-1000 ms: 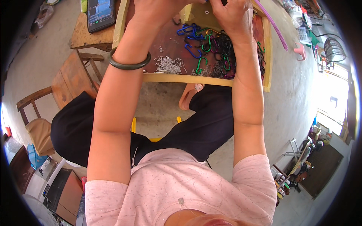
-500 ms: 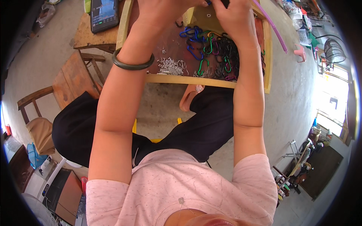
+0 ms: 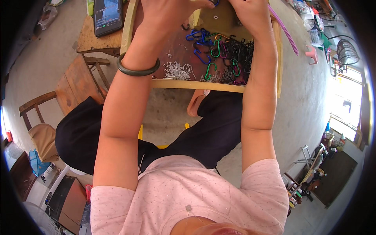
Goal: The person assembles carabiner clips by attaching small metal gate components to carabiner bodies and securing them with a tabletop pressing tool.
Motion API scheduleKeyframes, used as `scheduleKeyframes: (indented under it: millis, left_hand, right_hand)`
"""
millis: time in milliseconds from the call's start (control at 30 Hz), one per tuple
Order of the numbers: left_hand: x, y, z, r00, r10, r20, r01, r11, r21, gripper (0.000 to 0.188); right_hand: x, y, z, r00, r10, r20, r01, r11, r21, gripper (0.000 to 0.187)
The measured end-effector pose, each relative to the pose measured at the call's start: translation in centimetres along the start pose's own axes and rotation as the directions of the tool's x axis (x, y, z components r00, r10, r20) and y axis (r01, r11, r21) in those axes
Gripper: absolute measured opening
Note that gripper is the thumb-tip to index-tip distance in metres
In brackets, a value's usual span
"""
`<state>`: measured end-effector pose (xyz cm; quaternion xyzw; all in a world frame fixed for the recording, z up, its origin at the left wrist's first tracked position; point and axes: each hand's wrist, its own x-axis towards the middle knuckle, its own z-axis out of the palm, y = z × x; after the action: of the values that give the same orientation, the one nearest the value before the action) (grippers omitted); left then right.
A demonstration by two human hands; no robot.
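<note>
The yellow-rimmed tray [image 3: 199, 85] lay beneath both hands, and its near rim could have caught a forearm if either arm dropped. The left hand [image 3: 168, 9] and right hand [image 3: 250, 13] stood apart; with fingers cut off by the view, I could not tell whether either gripped anything. Bodyward of the right hand, tangled black clips [image 3: 241, 53] might have snagged on a sweeping arm. Bodyward of the left, silver pins [image 3: 178, 71] could have scattered if brushed. A small blue piece [image 3: 214, 2] at the left fingertips might have slipped from a loose pinch. Side rims bounded outward moves; room lay between the hands.
</note>
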<state>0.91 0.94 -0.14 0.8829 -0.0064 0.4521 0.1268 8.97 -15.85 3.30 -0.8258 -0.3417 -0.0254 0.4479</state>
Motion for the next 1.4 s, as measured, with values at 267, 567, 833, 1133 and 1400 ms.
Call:
scheduleKeyframes:
  millis: [267,567,833,1133,1400]
  left_hand:
    - [0.3,0.0,-0.7,1.0,-0.01,0.001,0.009,0.999,0.05,0.056]
    - [0.5,0.5,-1.0,0.999,-0.029,0.043,0.027,0.998,0.051,0.057]
    - [-0.4,1.3,-0.6,0.998,0.061,0.01,-0.062,0.952,0.301,0.092]
    - [-1.7,1.3,0.3,0.978,-0.151,0.146,0.122,0.974,0.189,0.079]
    - [-1.4,2.9,-3.8,0.909,-0.308,0.281,0.388,0.872,-0.299,0.029]
  right_hand:
    - [-0.2,-0.5,1.4,0.993,-0.097,-0.065,0.093,0.994,-0.062,0.018]
    - [-0.6,0.2,2.0,0.955,-0.27,-0.125,0.234,0.941,-0.246,0.016]
    - [-0.8,-0.9,1.6,0.894,-0.274,-0.355,0.224,0.958,-0.176,0.018]
    - [-2.5,-1.7,-0.6,0.994,0.007,-0.113,-0.027,0.983,-0.181,0.016]
    - [-3.6,-3.5,-2.6,0.981,0.14,0.135,-0.161,0.973,0.163,0.02]
